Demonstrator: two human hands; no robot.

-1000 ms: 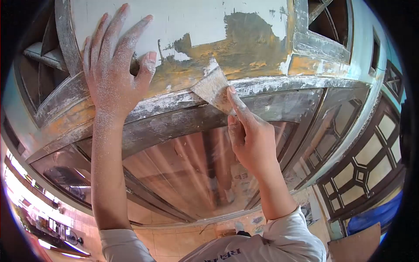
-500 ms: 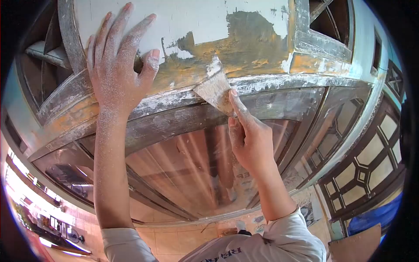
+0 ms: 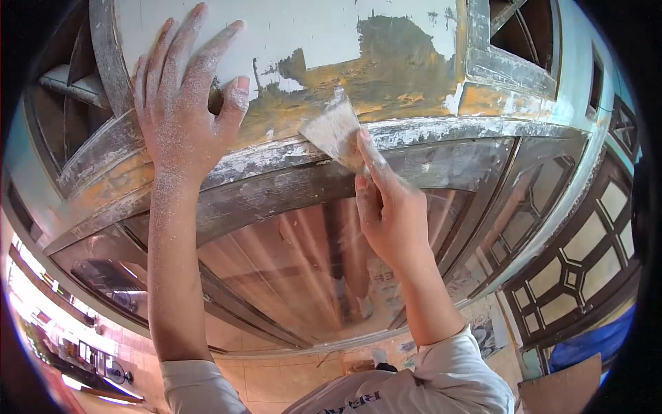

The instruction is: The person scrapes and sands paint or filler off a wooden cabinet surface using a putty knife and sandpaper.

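My left hand (image 3: 183, 103), dusted white, lies with fingers spread on the pale painted panel (image 3: 296, 27) at the upper left and holds nothing. My right hand (image 3: 389, 200) is closed round a wide scraper (image 3: 336, 134), the index finger stretched along it. The scraper's blade is over the lower edge of the panel, just above the worn wooden rail (image 3: 427, 132). Around the blade, the panel's paint is gone in patches, showing orange and grey-green wood (image 3: 403, 58).
Below the rail are glazed panes (image 3: 276, 262) with dark frames. At the right stands a dark lattice door (image 3: 579, 255), with blue cloth (image 3: 593, 341) and a brown board (image 3: 562, 386) beneath it. A tiled floor (image 3: 265, 379) shows at the bottom.
My right hand and the scraper have moved slightly left and up. My left hand has shifted very slightly left on the panel.
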